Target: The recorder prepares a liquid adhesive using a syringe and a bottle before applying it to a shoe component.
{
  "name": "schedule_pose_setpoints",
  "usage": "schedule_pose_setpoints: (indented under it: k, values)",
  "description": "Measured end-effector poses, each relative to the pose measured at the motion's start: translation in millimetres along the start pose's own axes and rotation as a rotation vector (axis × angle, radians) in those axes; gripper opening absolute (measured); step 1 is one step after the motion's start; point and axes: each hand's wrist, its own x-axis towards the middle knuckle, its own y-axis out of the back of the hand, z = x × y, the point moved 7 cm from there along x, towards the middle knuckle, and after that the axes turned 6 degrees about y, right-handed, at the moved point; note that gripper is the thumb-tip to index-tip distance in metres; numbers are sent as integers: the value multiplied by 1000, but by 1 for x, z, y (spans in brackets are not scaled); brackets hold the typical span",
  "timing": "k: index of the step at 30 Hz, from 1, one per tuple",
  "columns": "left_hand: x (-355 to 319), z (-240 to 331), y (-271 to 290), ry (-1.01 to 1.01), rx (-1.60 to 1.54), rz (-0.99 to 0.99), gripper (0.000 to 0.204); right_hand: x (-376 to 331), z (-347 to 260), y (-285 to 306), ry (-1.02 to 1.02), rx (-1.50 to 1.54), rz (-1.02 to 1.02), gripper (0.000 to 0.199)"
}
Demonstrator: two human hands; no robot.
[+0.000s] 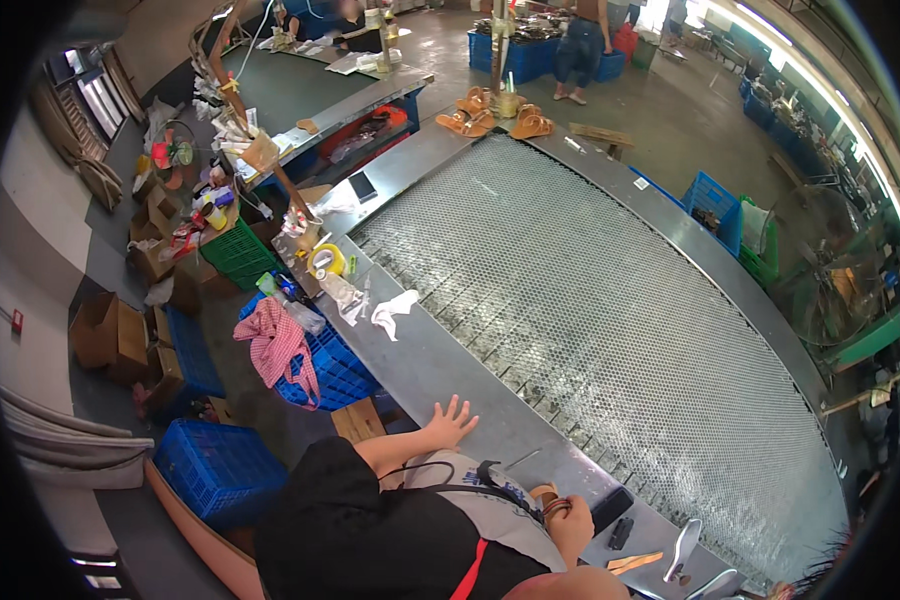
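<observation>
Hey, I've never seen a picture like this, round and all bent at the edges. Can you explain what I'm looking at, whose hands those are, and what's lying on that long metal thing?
This is one picture from a wide fisheye camera worn on a person's head, looking down, which is why straight edges curve. No robot here: the two bare hands belong to the wearer. The left hand rests flat with fingers spread on the steel rim of a long conveyor with a wire mesh belt. The right hand holds a small brown piece; what it is, I cannot tell. On the rim lie a white rag, a yellow tape roll and a black object. Tan sandals sit at the far end. Blue crates stand on the floor, and another person stands beyond.
</observation>
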Motion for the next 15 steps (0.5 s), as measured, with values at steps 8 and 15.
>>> schedule_pose_setpoints:
  k: [8, 15]
  values:
    - [-23, -25, 1, 74, -38, -1, 91, 6, 27, -15, -18, -43, 8, 20]
    - [-1, 2, 0, 35, -26, 5, 91, 1, 20, 2, -23, -24, 55, 17]
